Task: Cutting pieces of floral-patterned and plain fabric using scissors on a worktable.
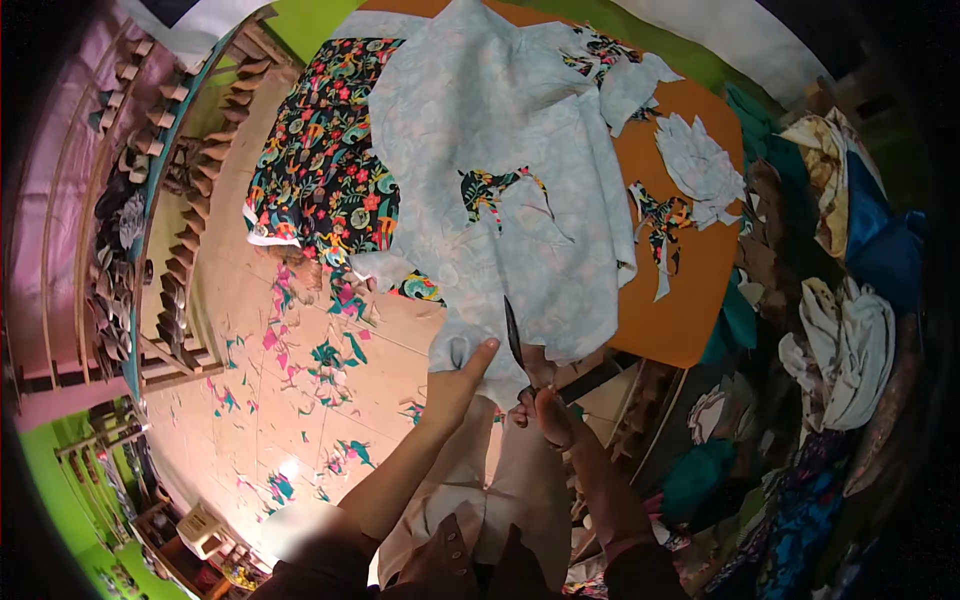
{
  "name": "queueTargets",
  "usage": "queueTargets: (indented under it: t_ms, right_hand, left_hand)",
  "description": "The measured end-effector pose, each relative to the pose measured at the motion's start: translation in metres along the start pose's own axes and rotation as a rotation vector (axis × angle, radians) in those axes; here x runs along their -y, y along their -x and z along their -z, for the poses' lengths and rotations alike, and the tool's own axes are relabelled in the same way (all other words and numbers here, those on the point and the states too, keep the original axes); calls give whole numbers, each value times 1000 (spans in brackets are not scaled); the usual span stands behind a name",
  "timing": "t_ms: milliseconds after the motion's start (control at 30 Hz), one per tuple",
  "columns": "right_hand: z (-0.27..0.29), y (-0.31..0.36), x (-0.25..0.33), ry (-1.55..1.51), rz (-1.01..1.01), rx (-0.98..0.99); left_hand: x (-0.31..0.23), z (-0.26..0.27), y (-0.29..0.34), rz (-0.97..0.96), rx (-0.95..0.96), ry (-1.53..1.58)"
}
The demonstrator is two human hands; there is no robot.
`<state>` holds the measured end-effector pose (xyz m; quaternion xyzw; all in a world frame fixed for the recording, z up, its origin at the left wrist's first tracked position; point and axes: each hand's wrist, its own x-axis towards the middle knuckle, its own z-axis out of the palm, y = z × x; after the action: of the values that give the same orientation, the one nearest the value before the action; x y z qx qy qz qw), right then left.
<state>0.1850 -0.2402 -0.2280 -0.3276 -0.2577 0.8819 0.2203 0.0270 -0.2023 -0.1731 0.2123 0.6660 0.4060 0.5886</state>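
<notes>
A large floral fabric [500, 130] lies pale side up over the table in front of me, its near edge hanging toward my lap. Its dark printed face [340, 150] shows at the left and through a slit in the middle. My left hand [462, 385] pinches the near edge, thumb on top and fingers hidden beneath. Closed round the handles of a pair of scissors [512, 325], my right hand [548, 412] is just right of the left one. The dark blade points away from me, against the near part of the fabric; the other blade is not plain to see.
Cut scraps [665, 225] and a pale crumpled piece [697, 165] rest on the orange-brown tabletop [665, 320]. Heaped cloth [845, 345] stands at the right. Offcuts [335, 355] litter the tiled floor at left, near a shoe rack [180, 240] and a plastic stool [203, 530].
</notes>
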Motion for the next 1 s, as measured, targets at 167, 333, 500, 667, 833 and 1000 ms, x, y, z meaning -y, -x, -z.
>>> queueTargets:
  t_ms: [167,333,500,667,833,1000]
  right_hand:
    - [-14,-9,-9,35,108,-120]
    - [8,-30,-60,-17,192,-258]
    - [-10,-28,-43,116,150,-292]
    - [-12,-27,-36,15,216,-171]
    - [5,-22,-58,-223,155,-229]
    - [-19,-22,-28,190,135,-374]
  left_hand:
    - [9,-1,0,-96,-49,9]
    - [15,0,-9,-127,2,42]
    - [4,2,-12,-139,50,32]
    - [-6,1,-11,-175,18,-27]
    - [0,3,-16,-175,49,-59]
    - [-3,6,-16,-153,67,-32]
